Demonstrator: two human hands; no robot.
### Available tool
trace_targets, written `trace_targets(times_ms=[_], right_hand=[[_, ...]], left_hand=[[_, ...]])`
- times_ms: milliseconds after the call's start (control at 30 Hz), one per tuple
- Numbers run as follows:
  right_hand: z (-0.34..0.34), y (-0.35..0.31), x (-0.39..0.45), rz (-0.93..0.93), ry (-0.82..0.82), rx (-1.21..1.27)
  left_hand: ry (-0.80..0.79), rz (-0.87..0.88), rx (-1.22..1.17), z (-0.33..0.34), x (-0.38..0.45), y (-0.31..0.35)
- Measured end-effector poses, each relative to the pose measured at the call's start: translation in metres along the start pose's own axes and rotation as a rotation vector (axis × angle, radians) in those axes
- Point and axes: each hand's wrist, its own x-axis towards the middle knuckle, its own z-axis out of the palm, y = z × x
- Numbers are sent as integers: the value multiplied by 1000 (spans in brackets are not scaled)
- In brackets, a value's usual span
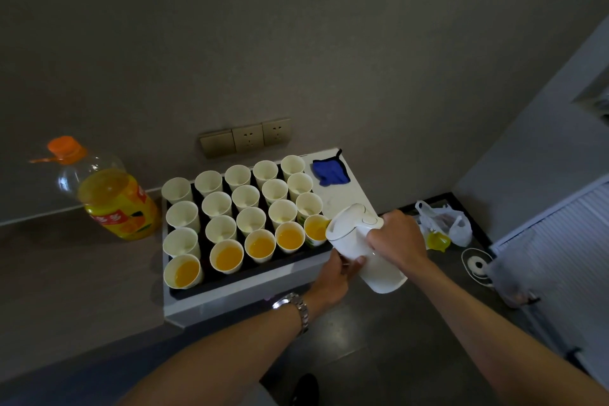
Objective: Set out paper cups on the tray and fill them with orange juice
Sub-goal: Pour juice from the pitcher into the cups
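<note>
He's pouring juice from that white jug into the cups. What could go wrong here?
The white jug is tipped over the filled corner cup at the tray's edge; juice could overflow or miss. The paper cups stand packed rim to rim, so a nudge from the jug might topple several.
</note>
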Motion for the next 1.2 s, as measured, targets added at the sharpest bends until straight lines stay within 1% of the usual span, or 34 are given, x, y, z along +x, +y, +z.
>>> trace_targets(times_ms=[100, 367, 567, 767, 933, 1067, 1200], right_hand=[[-4, 1, -1, -11, 16, 45], [-17, -4, -2, -21, 41, 116], [-23, -8, 10, -47, 46, 127], [-32, -21, 26, -27, 57, 165], [-36, -32, 38, -35, 61, 175], [-36, -39, 45, -56, 51, 174], [-36, -41, 51, -73, 38, 161]], left_hand=[[43, 12, -19, 1, 2, 3], [92, 75, -6, -6, 6, 19], [151, 106, 33, -12, 16, 30], [177, 125, 29, -23, 27, 48], [226, 145, 81, -32, 38, 56], [228, 129, 99, -38, 46, 56], [187, 104, 93, -42, 50, 59]])
